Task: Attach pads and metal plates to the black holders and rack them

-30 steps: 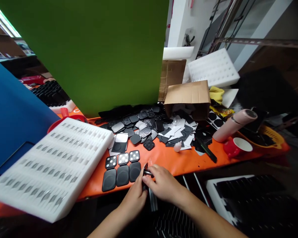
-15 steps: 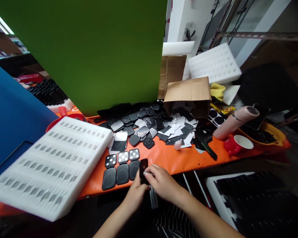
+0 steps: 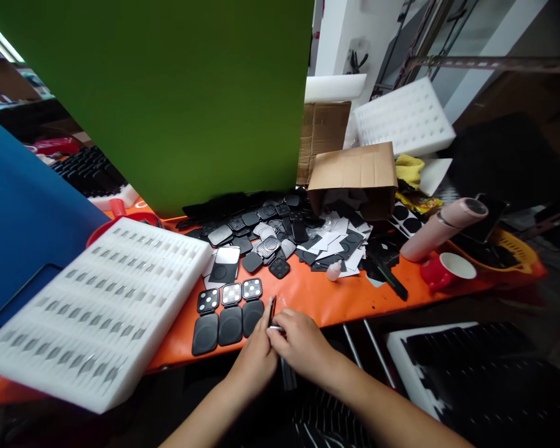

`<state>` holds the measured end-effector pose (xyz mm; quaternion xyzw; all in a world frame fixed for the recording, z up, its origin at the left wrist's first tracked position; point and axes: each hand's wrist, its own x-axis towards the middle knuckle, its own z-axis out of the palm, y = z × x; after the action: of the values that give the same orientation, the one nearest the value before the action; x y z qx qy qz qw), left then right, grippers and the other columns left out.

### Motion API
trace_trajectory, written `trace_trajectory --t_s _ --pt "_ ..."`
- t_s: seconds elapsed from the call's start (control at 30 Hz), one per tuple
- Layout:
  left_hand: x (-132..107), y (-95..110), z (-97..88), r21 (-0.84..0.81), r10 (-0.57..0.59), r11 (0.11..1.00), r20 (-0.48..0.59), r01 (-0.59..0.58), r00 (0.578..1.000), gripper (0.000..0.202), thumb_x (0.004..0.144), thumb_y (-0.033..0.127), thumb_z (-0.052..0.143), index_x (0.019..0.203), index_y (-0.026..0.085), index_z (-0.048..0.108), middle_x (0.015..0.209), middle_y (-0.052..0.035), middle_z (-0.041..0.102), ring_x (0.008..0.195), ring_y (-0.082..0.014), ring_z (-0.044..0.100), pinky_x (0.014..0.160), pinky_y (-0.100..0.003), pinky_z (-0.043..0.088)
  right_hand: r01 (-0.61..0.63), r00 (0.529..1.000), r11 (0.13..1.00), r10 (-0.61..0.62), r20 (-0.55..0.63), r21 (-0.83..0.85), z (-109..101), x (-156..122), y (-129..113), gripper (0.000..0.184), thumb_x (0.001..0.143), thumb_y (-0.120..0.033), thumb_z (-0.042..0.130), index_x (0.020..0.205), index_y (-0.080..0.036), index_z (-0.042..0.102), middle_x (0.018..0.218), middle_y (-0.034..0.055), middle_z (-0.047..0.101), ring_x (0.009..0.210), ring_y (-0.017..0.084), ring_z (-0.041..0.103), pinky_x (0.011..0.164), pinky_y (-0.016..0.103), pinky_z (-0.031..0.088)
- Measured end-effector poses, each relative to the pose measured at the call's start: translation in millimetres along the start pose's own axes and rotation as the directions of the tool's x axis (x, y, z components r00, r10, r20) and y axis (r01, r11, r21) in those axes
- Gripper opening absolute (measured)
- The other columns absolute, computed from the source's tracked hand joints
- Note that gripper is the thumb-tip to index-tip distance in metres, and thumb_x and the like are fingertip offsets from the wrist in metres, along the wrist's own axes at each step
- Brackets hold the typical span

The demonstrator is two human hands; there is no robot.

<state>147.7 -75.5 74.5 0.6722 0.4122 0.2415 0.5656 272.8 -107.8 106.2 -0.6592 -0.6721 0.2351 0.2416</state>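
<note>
Both hands meet at the near edge of the orange table (image 3: pixel 336 295). My left hand (image 3: pixel 256 361) pinches a small flat black part (image 3: pixel 272 309), held on edge so only its thin side shows. My right hand (image 3: pixel 299 343) is closed on a thin silvery tool (image 3: pixel 275 327) whose tip touches that part. Just left of the hands lie two short rows of parts: three black rounded squares (image 3: pixel 228 325) and, behind them, three squares with white dots (image 3: pixel 230 294).
A white foam tray (image 3: pixel 88 311) with slots tilts at left. A heap of black parts (image 3: pixel 266 236) and white papers lies behind. A tipped cardboard box (image 3: pixel 354 177), a pink cylinder (image 3: pixel 441 229), a red cup (image 3: pixel 445 274) and a green board (image 3: pixel 177 99) stand around.
The black part in my left hand showed its flat face half a second ago; now it is turned edge-on. Both hands stay at the table's near edge.
</note>
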Motion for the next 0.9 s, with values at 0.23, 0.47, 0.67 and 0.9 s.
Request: trace_trajectory --t_s 0.23,0.47,0.67,0.9 --pt "1.9 -5.5 3.6 0.039 -0.002 0.999 0.016 0.001 1.000 0.058 0.079 0.018 0.044 0.134 0.018 0.025 0.133 -0.0097 0.036 0.122 -0.0223 0.031 0.102 -0.036 0.019 -0.023 1.000 1.000 0.023 -0.018 0.019 -0.9 -3.0 2.9 0.017 0.083 -0.029 0.043 0.081 -0.016 0.054 0.080 0.0051 0.055 0.077 0.016 0.050 0.069 0.025 0.036" --pt "4.1 3.6 2.6 0.023 0.000 1.000 -0.001 0.000 1.000 0.054 0.078 0.021 0.046 0.130 0.017 0.033 0.130 -0.0108 0.040 0.121 -0.0223 0.033 0.101 -0.035 0.021 -0.017 0.999 0.998 0.019 -0.040 0.055 -0.6 1.9 5.2 0.018 0.080 -0.029 0.046 0.070 -0.017 0.053 0.070 0.0011 0.052 0.066 0.012 0.048 0.059 0.022 0.033" --pt "4.9 6.1 3.8 -0.039 -0.001 0.999 0.046 0.003 0.999 0.043 0.077 0.020 0.046 0.120 0.020 0.045 0.115 -0.0095 0.054 0.110 -0.0255 0.045 0.091 -0.035 0.035 -0.056 0.990 0.973 0.083 -0.113 0.225 12.8 1.2 6.1 0.017 0.075 -0.026 0.049 0.060 -0.017 0.049 0.065 -0.0012 0.049 0.062 0.010 0.045 0.058 0.021 0.032" --pt "8.3 -3.9 3.0 -0.497 -0.267 0.808 0.172 0.318 0.948 0.078 0.065 0.013 0.052 0.133 0.021 0.014 0.104 -0.0070 0.057 0.084 -0.0228 0.059 0.080 -0.038 0.044 -0.252 0.960 0.580 0.252 0.123 0.775 10.2 6.5 26.4 0.031 0.085 -0.041 0.030 0.080 -0.017 0.050 0.056 -0.0047 0.042 0.046 0.008 0.040 0.045 0.019 0.033"
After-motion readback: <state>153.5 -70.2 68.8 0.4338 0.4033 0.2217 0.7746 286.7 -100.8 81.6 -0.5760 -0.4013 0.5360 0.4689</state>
